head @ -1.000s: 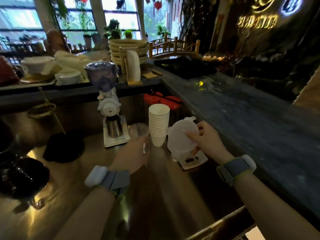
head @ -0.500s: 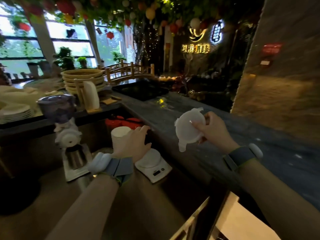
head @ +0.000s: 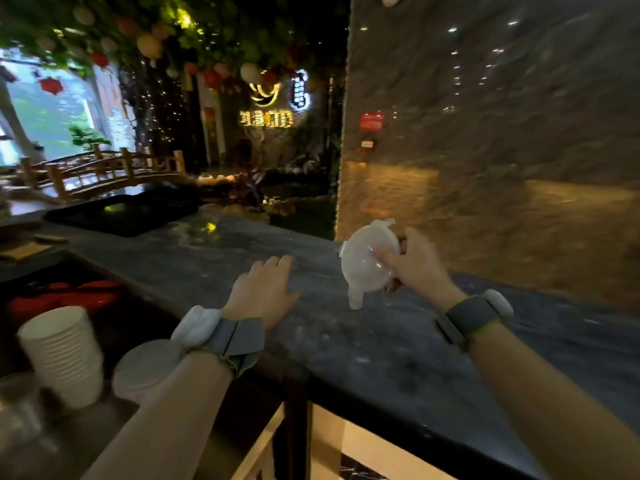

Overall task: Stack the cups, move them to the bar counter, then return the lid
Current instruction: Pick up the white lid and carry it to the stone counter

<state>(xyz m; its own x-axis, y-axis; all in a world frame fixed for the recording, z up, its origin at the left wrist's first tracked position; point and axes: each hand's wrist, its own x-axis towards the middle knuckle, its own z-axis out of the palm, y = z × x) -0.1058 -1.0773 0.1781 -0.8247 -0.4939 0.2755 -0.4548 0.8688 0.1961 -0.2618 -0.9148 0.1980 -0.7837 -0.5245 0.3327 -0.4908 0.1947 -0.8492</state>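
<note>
On the dark stone bar counter [head: 363, 341], your left hand [head: 263, 292] now lies flat with the fingers spread and nothing in it. Half a second ago that hand was down at the stack of cups [head: 64, 355], reaching around it; it has since let go and come up onto the counter, and your view has swung up and to the right with it. The stack itself has not made the trip. It sits below the counter's near edge, off to the left on the lower work surface, upright or perhaps slightly tilted; the blur there makes that hard to judge. Just beside it, between the stack and your left wrist, is a pale round shape that is probably the small scale [head: 145, 368], though it is too smeared to be sure.

Above the counter, to the right of your left hand, your right hand [head: 412, 268] grips the translucent lid [head: 367, 265], fingers wrapped around its rim and one fingertip pressed on its face. The lid is held clear of the stone, tilted, with a tab hanging down.

So the cups look stacked but not yet moved, and the lid is travelling first. By my reading, the cups remain the step in hand, and the lid goes back afterwards.
</note>
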